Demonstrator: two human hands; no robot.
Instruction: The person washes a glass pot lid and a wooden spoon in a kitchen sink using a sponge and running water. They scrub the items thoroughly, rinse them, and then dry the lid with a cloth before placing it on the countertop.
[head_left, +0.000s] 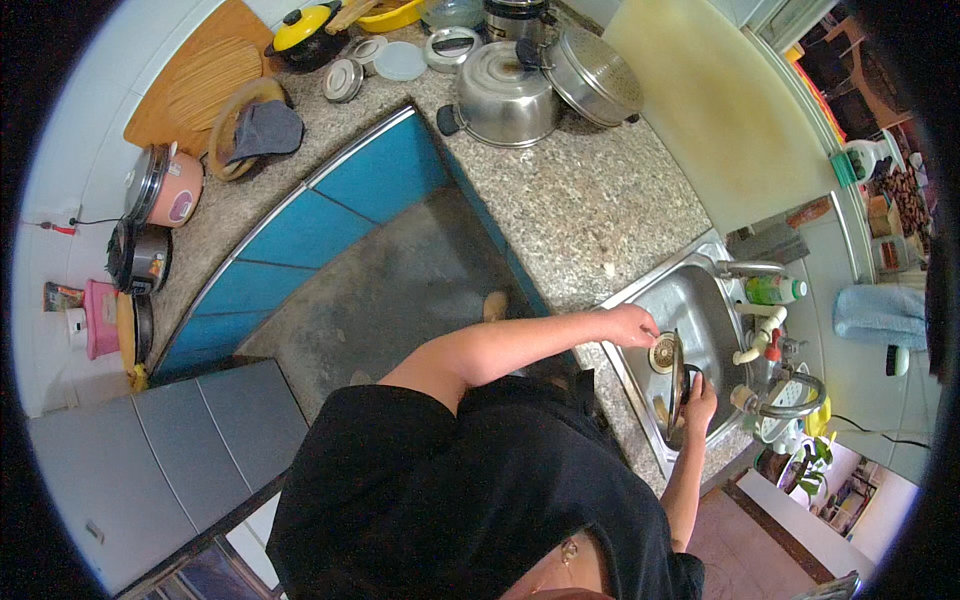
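Observation:
Over a stainless steel sink (637, 394), my right hand (699, 405) holds a round pot lid (675, 390) by its dark knob. The lid is tilted almost on edge, so its rim shows as a narrow line. My left hand (632, 325) is at the sink's near side, beside the upper end of the lid. Its fingers are curled together; whether something small is between them cannot be told. The drain strainer (663, 352) shows below the left hand. A small brownish thing lies in the basin, partly behind the lid.
A curved metal faucet (795, 397), pale pipe with a red valve handle (772, 346) and green-white bottle (776, 289) line the sink's far side. A steel pot (506, 97) and steamer insert (596, 75) stand on the granite counter (577, 195). A blue towel (877, 316) hangs beyond.

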